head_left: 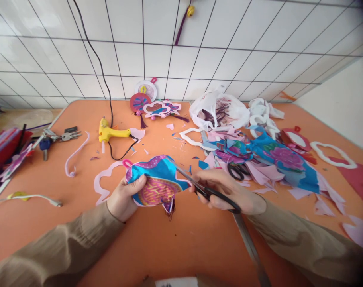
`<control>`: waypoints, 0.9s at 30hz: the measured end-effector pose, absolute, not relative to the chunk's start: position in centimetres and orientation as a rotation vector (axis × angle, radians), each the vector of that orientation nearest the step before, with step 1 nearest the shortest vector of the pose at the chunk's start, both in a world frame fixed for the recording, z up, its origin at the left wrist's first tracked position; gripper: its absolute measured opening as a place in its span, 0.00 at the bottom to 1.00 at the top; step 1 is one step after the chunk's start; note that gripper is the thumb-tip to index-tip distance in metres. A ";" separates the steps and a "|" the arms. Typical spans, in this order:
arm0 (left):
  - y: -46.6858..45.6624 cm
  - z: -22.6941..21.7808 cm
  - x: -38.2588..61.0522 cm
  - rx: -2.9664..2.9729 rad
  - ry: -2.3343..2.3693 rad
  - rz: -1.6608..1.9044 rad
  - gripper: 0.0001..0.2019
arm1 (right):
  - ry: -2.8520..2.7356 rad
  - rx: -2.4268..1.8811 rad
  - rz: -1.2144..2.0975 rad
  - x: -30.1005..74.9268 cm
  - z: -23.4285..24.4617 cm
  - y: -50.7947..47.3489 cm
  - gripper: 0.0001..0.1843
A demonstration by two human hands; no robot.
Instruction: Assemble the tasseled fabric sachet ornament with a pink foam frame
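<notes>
My left hand is closed on a blue and pink patterned fabric piece, holding it by its left edge above the orange table. My right hand grips black-handled scissors. Their blades point up and left and lie against the fabric's upper right edge. A pink cloud-shaped frame lies under and left of the fabric.
A yellow glue gun with a black cord lies at the back left, keys further left. Finished ornaments sit by the tiled wall. A plastic bag, fabric scraps, white frames and another pair of scissors crowd the right.
</notes>
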State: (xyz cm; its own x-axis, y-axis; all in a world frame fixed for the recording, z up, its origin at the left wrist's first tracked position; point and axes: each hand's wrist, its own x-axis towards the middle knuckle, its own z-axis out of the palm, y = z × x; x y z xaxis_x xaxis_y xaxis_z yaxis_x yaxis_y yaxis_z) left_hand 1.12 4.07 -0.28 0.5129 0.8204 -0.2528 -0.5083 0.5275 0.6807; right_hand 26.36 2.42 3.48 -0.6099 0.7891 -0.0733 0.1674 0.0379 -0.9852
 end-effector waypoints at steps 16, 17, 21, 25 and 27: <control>4.6 -0.4 0.1 0.693 0.659 0.828 0.14 | -1.709 -1.021 1.966 27.9 4.2 3.1 0.23; 4.7 -0.5 0.1 0.692 0.657 0.829 0.14 | -1.711 -1.031 1.980 28.0 4.2 3.1 0.22; 4.9 -0.6 0.0 0.675 0.664 0.852 0.12 | -1.741 -0.999 1.979 28.6 4.1 3.4 0.19; 5.0 -0.7 -0.1 0.665 0.679 0.851 0.12 | -1.747 -1.036 1.975 28.8 4.0 4.0 0.16; 5.1 -0.7 -0.2 0.663 0.670 0.843 0.12 | -1.756 -1.091 1.986 28.9 4.0 4.2 0.14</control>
State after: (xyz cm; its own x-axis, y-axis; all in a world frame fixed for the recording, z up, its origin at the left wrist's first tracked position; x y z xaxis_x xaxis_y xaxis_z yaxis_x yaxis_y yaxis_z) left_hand -0.16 5.08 -0.74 0.4936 0.8297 -0.2608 -0.4417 0.4975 0.7466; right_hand 28.86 4.22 3.95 -0.6782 0.6454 -0.3514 0.2698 -0.2261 -0.9360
